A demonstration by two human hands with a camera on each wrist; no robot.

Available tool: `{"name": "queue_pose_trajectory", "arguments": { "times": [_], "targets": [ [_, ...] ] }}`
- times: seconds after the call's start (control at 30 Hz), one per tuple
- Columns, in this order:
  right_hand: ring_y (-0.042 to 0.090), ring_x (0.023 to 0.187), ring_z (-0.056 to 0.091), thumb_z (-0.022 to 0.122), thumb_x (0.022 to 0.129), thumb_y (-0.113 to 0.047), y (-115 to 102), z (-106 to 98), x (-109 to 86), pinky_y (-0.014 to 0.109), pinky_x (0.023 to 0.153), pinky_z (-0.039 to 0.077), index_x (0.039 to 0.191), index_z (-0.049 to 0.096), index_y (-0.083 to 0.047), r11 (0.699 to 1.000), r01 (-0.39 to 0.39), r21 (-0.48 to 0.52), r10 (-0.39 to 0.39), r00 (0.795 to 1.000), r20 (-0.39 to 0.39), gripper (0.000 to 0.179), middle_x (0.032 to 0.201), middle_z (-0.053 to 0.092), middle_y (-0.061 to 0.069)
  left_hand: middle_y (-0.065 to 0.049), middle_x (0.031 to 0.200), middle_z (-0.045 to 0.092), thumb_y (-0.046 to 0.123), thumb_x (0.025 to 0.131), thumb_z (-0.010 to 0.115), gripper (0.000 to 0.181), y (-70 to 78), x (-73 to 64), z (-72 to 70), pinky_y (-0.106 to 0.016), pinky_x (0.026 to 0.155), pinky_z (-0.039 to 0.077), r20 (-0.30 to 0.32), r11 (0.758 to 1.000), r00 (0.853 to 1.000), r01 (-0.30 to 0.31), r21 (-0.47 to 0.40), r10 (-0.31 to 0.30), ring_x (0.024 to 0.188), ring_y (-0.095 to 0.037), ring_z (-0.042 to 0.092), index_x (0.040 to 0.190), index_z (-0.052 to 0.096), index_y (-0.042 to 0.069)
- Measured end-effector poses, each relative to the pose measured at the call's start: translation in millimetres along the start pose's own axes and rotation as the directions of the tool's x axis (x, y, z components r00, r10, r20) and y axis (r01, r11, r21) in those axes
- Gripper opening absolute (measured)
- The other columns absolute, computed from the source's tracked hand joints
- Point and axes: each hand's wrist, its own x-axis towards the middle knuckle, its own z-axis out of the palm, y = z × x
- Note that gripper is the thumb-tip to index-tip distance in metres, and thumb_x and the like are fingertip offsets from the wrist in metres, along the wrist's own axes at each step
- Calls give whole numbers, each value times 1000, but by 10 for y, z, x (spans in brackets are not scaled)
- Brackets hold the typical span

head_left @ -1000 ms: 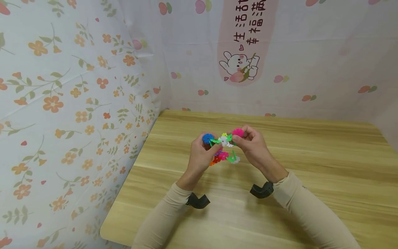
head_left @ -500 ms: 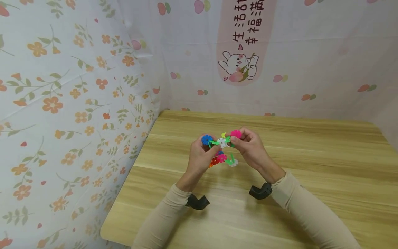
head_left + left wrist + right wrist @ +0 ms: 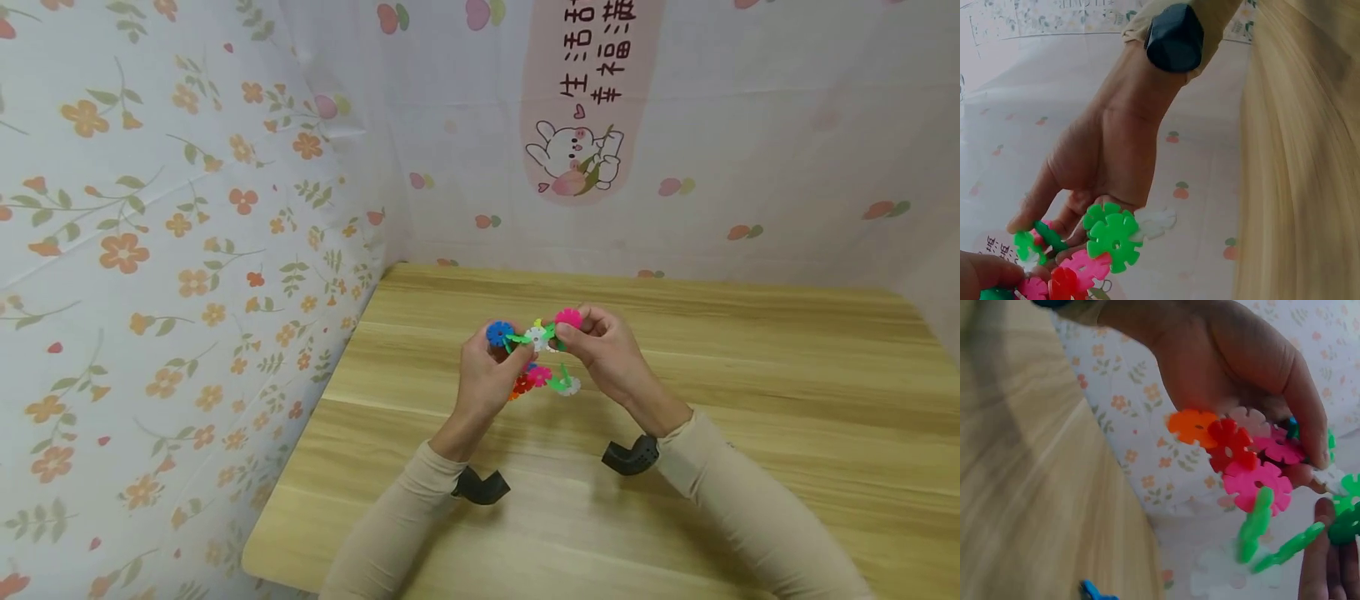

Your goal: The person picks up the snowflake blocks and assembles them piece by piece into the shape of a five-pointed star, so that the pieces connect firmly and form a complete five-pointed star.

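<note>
A chain of joined, notched plastic snowflake discs is held between both hands above the table. My left hand (image 3: 483,379) pinches it by a white disc (image 3: 536,338), with a blue disc (image 3: 500,334) beside its fingers. My right hand (image 3: 611,354) grips green discs and a pink disc (image 3: 568,318) between thumb and fingers, close to the white one. Below hang a red disc (image 3: 1230,445), an orange disc (image 3: 1192,427), another pink disc (image 3: 1258,485) and green discs (image 3: 1115,242). The left palm hides part of the chain.
The wooden table (image 3: 750,375) runs under both arms. Floral cloth (image 3: 187,250) covers the left side, and a printed cloth with a rabbit (image 3: 573,158) hangs behind. Black curved mounts (image 3: 480,486) sit at the wrists. A small blue piece (image 3: 1094,591) shows low in the right wrist view.
Both hands keep their hold with only slight shifts. The hanging discs dipped a little half a second ago and are higher now. My right hand's pink disc is slightly further left.
</note>
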Motion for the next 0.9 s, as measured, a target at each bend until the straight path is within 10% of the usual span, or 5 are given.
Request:
{"name": "queue_pose_trajectory", "arguments": {
  "times": [0.13,0.37,0.6,0.9],
  "targets": [
    [22,93,69,69,94,-7,-26,-32,13,39,93,53,103,62,0,995,-23,-98,24,1000,14,13,106,71,10,-17,85,67,5,92,69,15,-44,2,13,-25,58,53,-23,996,997,66,-56,-67,66,-20,63,102,59,0],
    [29,101,67,74,85,7,8,-104,-18,35,86,56,148,43,-12,947,74,-313,-36,991,126,73,139,54,18,-18,87,67,4,91,70,16,-89,19,1,-25,65,54,-40,977,987,147,-152,-154,80,-36,68,102,59,-1],
    [25,89,69,79,82,2,-30,-75,-27,33,81,57,140,55,-11,841,197,-504,-153,980,128,64,134,57,20,-8,84,67,0,91,69,14,-59,14,-2,-25,67,55,-23,963,984,167,-209,-176,76,-22,67,99,59,-1],
    [26,89,70,80,82,0,-72,-64,-48,33,79,58,137,59,-11,828,163,-536,-137,987,89,60,122,62,14,-8,84,67,1,91,70,16,-76,11,-10,-24,68,54,3,963,982,186,-195,-189,74,-20,64,101,58,-1]
  ]
}}
